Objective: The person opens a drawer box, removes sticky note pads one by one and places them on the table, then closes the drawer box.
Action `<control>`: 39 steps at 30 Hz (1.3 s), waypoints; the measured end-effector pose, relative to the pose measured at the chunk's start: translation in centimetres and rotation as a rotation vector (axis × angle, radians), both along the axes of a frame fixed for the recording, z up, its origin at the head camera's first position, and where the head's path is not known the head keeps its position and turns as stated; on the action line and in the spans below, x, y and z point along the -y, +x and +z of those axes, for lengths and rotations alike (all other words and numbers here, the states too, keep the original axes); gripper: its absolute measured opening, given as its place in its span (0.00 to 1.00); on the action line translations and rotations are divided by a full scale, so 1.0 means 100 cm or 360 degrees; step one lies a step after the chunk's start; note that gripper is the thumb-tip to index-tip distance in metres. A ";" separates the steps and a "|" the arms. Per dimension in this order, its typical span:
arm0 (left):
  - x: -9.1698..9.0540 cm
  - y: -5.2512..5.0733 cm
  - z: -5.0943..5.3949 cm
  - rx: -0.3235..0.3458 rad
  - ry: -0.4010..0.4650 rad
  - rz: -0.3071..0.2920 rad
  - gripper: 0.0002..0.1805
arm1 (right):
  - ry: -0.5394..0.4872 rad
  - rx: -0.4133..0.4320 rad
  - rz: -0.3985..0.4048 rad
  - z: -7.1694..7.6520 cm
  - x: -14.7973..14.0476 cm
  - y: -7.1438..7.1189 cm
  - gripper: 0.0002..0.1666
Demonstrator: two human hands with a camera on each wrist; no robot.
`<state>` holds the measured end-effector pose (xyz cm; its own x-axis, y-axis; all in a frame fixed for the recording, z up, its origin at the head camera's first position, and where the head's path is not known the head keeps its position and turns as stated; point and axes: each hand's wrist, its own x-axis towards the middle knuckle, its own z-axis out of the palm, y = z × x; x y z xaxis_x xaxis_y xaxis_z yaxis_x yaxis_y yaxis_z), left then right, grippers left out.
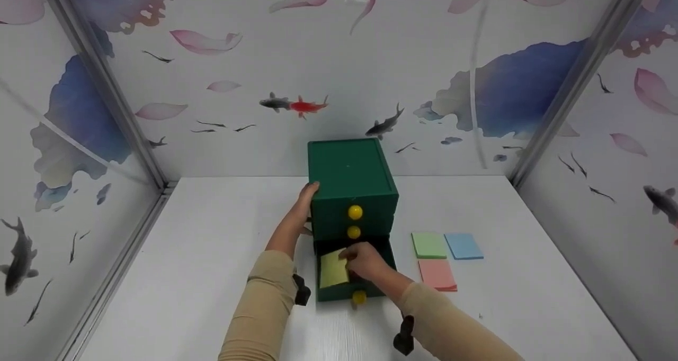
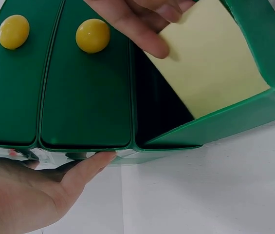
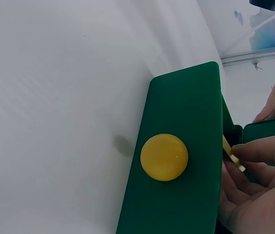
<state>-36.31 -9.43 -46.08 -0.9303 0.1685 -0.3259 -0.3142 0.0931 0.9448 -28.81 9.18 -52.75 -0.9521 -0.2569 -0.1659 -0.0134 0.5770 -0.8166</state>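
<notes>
A green cabinet (image 1: 349, 165) of small drawers with yellow knobs stands on the table. Its bottom drawer (image 1: 336, 294) is pulled out, while the two drawers above are closed. My right hand (image 1: 368, 261) reaches into that drawer and pinches a pad of yellow sticky notes (image 2: 215, 58) by its edge; the pad lies tilted inside the drawer walls. Against the cabinet's left side rests my left hand (image 1: 301, 206), its thumb and fingers extended along the wall. In the right wrist view, the drawer front with its round knob (image 3: 164, 157) hides part of the pad.
Right of the cabinet, a green sticky-note pad (image 1: 429, 245), a blue pad (image 1: 464, 245) and a pink pad (image 1: 437, 274) lie on the white table (image 1: 212, 276). Patterned walls (image 1: 238, 75) enclose the back and both sides.
</notes>
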 end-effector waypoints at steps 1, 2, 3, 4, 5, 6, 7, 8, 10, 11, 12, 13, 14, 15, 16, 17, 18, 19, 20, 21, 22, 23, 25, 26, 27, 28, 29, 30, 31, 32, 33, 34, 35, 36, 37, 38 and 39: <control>0.000 0.000 0.000 -0.0001 0.0001 0.0001 0.47 | -0.0006 -0.0025 0.0003 0.000 -0.002 0.000 0.17; 0.000 0.000 0.000 -0.0004 0.0001 0.0002 0.47 | -0.0017 -0.0056 0.0008 0.000 -0.004 0.001 0.17; -0.001 0.000 -0.001 -0.0008 0.0001 0.0002 0.47 | -0.0028 -0.0086 0.0012 0.000 -0.007 0.001 0.17; -0.001 0.000 -0.001 -0.0012 0.0000 0.0001 0.47 | -0.0042 -0.0108 0.0010 0.000 -0.009 0.001 0.16; -0.001 0.000 -0.001 -0.0016 0.0000 0.0000 0.47 | -0.0053 -0.0122 0.0010 0.000 -0.011 0.002 0.16; -0.001 0.000 -0.002 -0.0016 0.0003 0.0000 0.47 | -0.0062 -0.0137 0.0005 0.001 -0.013 0.002 0.16; -0.001 0.000 -0.002 -0.0018 0.0006 0.0000 0.47 | -0.0079 -0.0139 -0.0009 0.002 -0.015 0.002 0.16; -0.001 0.000 -0.001 -0.0017 0.0009 -0.0001 0.47 | -0.0096 -0.0143 -0.0021 0.003 -0.017 0.002 0.16; -0.001 -0.001 -0.001 -0.0016 0.0017 -0.0006 0.47 | -0.0130 -0.0132 -0.0052 0.006 -0.021 0.003 0.16; -0.001 -0.002 -0.001 -0.0014 0.0019 -0.0008 0.47 | -0.0149 -0.0119 -0.0074 0.008 -0.023 0.003 0.17; -0.001 -0.003 -0.001 -0.0011 0.0018 -0.0009 0.47 | -0.0165 -0.0105 -0.0098 0.009 -0.025 0.003 0.17; -0.001 -0.003 -0.001 -0.0010 0.0015 -0.0012 0.47 | -0.0180 -0.0091 -0.0121 0.010 -0.027 0.003 0.17; 0.000 -0.004 -0.001 -0.0006 0.0013 -0.0014 0.47 | -0.0194 -0.0079 -0.0141 0.011 -0.028 0.003 0.17; 0.000 -0.004 -0.001 -0.0006 0.0010 -0.0017 0.47 | -0.0201 -0.0068 -0.0163 0.012 -0.030 0.002 0.16; 0.000 -0.004 0.000 -0.0005 0.0007 -0.0017 0.47 | -0.0207 -0.0054 -0.0186 0.014 -0.032 0.002 0.16; 0.000 -0.004 0.000 -0.0005 0.0004 -0.0018 0.47 | -0.0203 -0.0047 -0.0207 0.014 -0.033 0.002 0.16; 0.000 -0.003 0.000 -0.0005 0.0002 -0.0018 0.47 | -0.0203 -0.0040 -0.0223 0.015 -0.035 0.002 0.16; 0.001 -0.003 0.001 -0.0004 0.0004 -0.0018 0.47 | -0.0198 -0.0041 -0.0233 0.015 -0.036 0.002 0.16; 0.001 -0.003 0.000 -0.0005 0.0003 -0.0020 0.47 | -0.0197 -0.0033 -0.0250 0.016 -0.038 0.002 0.16; 0.001 -0.003 0.000 -0.0007 0.0003 -0.0021 0.47 | -0.0189 -0.0028 -0.0266 0.016 -0.040 0.002 0.16; 0.001 -0.003 0.000 -0.0007 0.0004 -0.0018 0.47 | -0.0189 -0.0027 -0.0278 0.017 -0.042 0.002 0.16; 0.001 -0.003 0.000 -0.0008 0.0004 -0.0016 0.47 | -0.0189 -0.0026 -0.0291 0.017 -0.044 0.002 0.16; 0.001 -0.003 0.000 -0.0007 0.0001 -0.0012 0.48 | -0.0191 -0.0030 -0.0299 0.018 -0.048 0.004 0.16; 0.001 -0.003 0.000 -0.0007 0.0000 -0.0010 0.48 | -0.0197 -0.0019 -0.0314 0.019 -0.050 0.005 0.16; 0.001 -0.002 0.000 -0.0009 -0.0001 -0.0009 0.48 | -0.0197 -0.0014 -0.0319 0.019 -0.052 0.006 0.16; 0.001 -0.002 -0.001 -0.0009 -0.0002 -0.0013 0.48 | -0.0195 -0.0011 -0.0324 0.019 -0.055 0.007 0.17; 0.001 -0.002 -0.001 -0.0007 -0.0004 -0.0016 0.48 | -0.0191 -0.0004 -0.0328 0.019 -0.058 0.009 0.17; 0.001 -0.002 -0.001 -0.0005 -0.0005 -0.0019 0.48 | -0.0188 0.0001 -0.0331 0.019 -0.061 0.011 0.18; 0.001 -0.001 -0.002 -0.0005 -0.0006 -0.0019 0.48 | -0.0177 0.0005 -0.0336 0.019 -0.063 0.012 0.18; 0.001 -0.001 -0.002 -0.0007 -0.0006 -0.0019 0.48 | -0.0168 0.0005 -0.0341 0.019 -0.066 0.013 0.19; 0.001 -0.001 -0.002 -0.0006 -0.0007 -0.0020 0.48 | -0.0165 -0.0004 -0.0338 0.019 -0.069 0.014 0.19; 0.001 -0.001 -0.002 -0.0002 -0.0009 -0.0016 0.48 | -0.0161 -0.0013 -0.0335 0.019 -0.072 0.015 0.19; 0.001 -0.001 -0.002 0.0000 -0.0012 -0.0013 0.48 | -0.0159 -0.0011 -0.0339 0.019 -0.075 0.016 0.19; 0.001 0.000 -0.001 -0.0001 -0.0012 -0.0010 0.48 | -0.0164 -0.0009 -0.0348 0.019 -0.078 0.016 0.19; 0.001 0.000 -0.001 0.0001 -0.0012 -0.0007 0.48 | -0.0165 -0.0014 -0.0348 0.020 -0.081 0.017 0.19; 0.001 0.000 0.000 0.0003 -0.0013 -0.0006 0.48 | -0.0175 -0.0022 -0.0351 0.021 -0.084 0.019 0.19; 0.001 0.000 0.000 0.0008 -0.0014 -0.0005 0.48 | -0.0181 -0.0027 -0.0361 0.021 -0.088 0.019 0.19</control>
